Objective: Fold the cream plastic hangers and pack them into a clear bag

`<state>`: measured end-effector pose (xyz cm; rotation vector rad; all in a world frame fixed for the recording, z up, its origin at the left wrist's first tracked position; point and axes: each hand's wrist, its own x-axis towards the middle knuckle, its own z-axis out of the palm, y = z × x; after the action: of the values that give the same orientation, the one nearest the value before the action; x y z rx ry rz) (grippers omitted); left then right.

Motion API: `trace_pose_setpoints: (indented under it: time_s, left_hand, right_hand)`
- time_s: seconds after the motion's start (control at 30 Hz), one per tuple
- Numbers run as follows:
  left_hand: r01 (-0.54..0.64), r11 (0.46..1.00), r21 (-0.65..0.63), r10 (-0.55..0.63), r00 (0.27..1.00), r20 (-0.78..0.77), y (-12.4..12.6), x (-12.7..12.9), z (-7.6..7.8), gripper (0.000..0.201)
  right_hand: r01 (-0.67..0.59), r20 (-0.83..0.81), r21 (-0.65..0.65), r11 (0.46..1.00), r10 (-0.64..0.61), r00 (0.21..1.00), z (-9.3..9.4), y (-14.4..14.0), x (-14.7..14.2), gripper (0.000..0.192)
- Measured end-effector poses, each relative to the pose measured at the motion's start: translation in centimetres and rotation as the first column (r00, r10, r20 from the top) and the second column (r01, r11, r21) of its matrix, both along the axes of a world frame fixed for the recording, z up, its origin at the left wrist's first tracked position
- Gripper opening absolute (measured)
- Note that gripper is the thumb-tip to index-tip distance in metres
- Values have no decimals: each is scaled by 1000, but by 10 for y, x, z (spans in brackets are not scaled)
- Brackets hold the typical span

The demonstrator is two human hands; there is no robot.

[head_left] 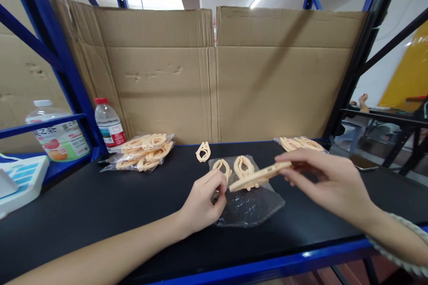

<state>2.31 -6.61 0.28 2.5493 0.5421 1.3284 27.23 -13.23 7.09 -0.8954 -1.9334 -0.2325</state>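
Left hand (203,200) pinching clear bag (249,207), right hand (329,182) holding peach clip (257,178)

The large bottle's label (62,141) shows Chinese characters, partly readable as "果之茶".

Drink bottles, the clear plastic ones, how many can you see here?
2. A clear plastic bottle with a red cap stands at the black table's back left by the blue post. A wider white-capped bottle with a fruit label sits further left, behind the blue rail. None seem hidden.
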Motion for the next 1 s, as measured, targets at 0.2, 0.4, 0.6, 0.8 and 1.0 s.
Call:
trace_pose_setpoints:
  time_s: [0.2, 0.4, 0.6, 0.8, 1.0]
  left_hand:
    - [-24, 999, 34, 22, 998, 62, -2, 2, 2, 21]
    - [-26, 998, 61, 20, 996, 92, -4, 2, 5, 21]
    - [-19, 998, 63, 13, 996, 94, -5, 0, 4, 21]
    - [-5, 999, 39, 2, 997, 75, -2, 0, 1, 21]
    - [-11, 1000, 18, 11, 1000, 26, -1, -1, -2, 20]
  right_hand:
    - [-51, 366, 53, 997, 28, 930, -23, -30, -24, 18]
    - [-93, 557, 268, 959, -75, 827, -47, -5, -54, 28]
    - [-20, 639, 257, 966, -154, 753, -69, 34, -74, 15]
    - [-96, 555, 40, 995, 58, 830, -59, 35, -66, 24]
    - [-198, 165, 9, 980, 194, 967, -15, 75, -61, 26]
